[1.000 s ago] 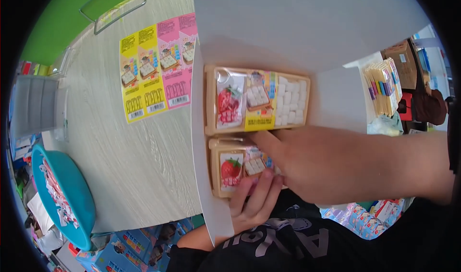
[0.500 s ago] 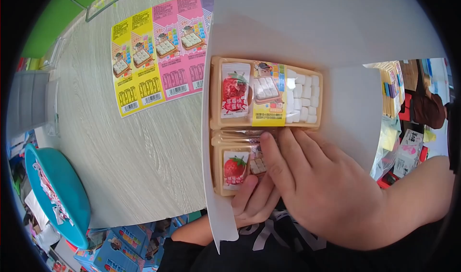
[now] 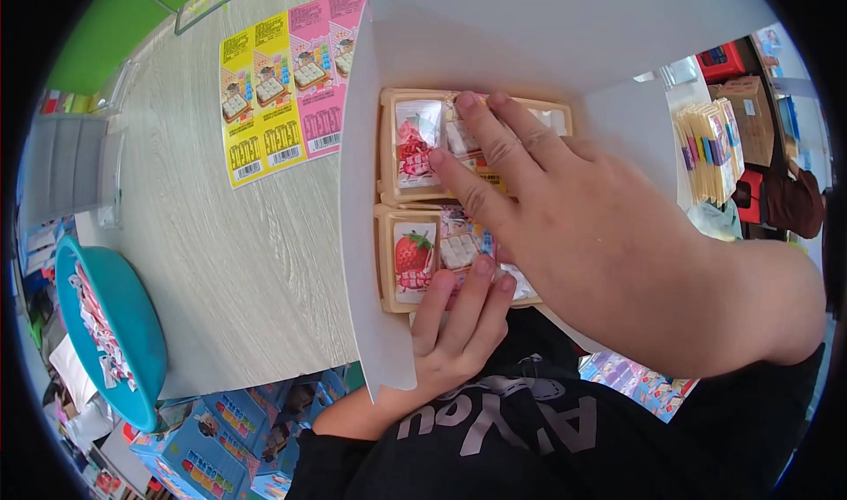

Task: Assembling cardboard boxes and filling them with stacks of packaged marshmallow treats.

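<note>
Two tan plastic trays of small white candy pieces lie side by side in a white open carton (image 3: 494, 32). My right hand (image 3: 582, 218) lies spread over the far tray (image 3: 388, 147), its fingertips on the top, hiding most of its contents. A strawberry packet (image 3: 417, 140) shows at that tray's left end. On the near tray (image 3: 386, 275), three fingers of my left hand (image 3: 454, 332) rest apart along the front side, beside another strawberry packet (image 3: 413, 257). The right part of the near tray is covered by my right hand. Neither hand grips anything visible.
A sheet of yellow and pink labels (image 3: 282, 85) lies on the pale wooden table (image 3: 238, 262). At the left is a turquoise basin (image 3: 146, 323) holding packets. Blue printed boxes (image 3: 203, 447) stand below the table edge. Stacked packs (image 3: 710, 147) are at the right.
My right hand has moved from the near tray up and over the far one. My left fingers have spread onto the near tray, which now sits flatter beside the other. The view has shifted.
</note>
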Demonstrator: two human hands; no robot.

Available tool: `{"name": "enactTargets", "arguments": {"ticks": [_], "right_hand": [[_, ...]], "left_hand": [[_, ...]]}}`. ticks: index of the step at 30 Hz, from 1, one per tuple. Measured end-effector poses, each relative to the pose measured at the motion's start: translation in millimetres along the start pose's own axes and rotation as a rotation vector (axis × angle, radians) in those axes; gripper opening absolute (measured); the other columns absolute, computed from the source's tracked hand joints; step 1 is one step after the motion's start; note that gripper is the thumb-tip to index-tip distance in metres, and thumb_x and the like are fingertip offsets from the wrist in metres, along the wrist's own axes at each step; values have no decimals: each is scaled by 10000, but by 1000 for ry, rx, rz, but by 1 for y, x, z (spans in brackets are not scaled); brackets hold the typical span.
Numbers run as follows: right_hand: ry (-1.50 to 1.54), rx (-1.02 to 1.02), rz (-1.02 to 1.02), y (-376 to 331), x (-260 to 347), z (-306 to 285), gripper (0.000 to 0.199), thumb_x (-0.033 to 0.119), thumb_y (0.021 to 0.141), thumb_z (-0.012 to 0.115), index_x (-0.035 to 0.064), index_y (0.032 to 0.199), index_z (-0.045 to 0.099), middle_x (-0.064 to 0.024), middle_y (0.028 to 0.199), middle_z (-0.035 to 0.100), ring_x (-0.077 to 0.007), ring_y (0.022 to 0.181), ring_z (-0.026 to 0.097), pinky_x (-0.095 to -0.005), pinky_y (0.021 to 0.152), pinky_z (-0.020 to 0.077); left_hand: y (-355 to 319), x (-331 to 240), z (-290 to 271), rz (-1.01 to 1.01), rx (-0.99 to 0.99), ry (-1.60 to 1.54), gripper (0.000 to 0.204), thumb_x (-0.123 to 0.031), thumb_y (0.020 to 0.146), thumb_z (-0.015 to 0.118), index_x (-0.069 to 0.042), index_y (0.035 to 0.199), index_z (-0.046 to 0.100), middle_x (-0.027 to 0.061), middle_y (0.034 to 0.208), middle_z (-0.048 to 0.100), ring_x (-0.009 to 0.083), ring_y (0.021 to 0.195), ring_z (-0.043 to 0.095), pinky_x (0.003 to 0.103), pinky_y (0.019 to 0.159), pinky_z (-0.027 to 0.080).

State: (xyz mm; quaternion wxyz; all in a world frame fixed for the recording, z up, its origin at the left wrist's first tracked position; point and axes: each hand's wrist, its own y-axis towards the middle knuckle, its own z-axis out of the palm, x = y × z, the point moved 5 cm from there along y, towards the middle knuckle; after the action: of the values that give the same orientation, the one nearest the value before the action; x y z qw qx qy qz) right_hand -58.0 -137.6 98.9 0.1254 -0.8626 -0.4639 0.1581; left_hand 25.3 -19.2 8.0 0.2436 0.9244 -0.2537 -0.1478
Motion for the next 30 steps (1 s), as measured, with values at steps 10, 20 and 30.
{"name": "enactTargets", "arguments": {"ticks": [10,20,30], "right_hand": [[56,-197,-22,-18,-13,-15,636,112,743,708,-99,1319,540,-307,1411,499,-412,1368,450,-408,977,506],[832,-1213,1041,-258,-100,90,206,123,996,537,13,1143,631,-68,1006,671,-123,983,616,-257,862,467],[1955,-1055,1396,-306,-150,283,807,644,935,520,58,1451,316,-131,1138,626,-245,979,645,-369,704,540]], "left_hand": [[0,3,4,-209,-23,7,381,-166,843,707,2,1177,635,265,1308,576,561,1292,434,587,1090,385],[-14,-6,6,-149,-166,204,682,-244,905,632,-20,1470,323,236,1524,405,493,1468,231,589,1171,128],[58,-132,-7,467,-207,-409,296,-237,845,662,-143,1116,585,87,1090,669,263,1018,578,413,898,411]]}}
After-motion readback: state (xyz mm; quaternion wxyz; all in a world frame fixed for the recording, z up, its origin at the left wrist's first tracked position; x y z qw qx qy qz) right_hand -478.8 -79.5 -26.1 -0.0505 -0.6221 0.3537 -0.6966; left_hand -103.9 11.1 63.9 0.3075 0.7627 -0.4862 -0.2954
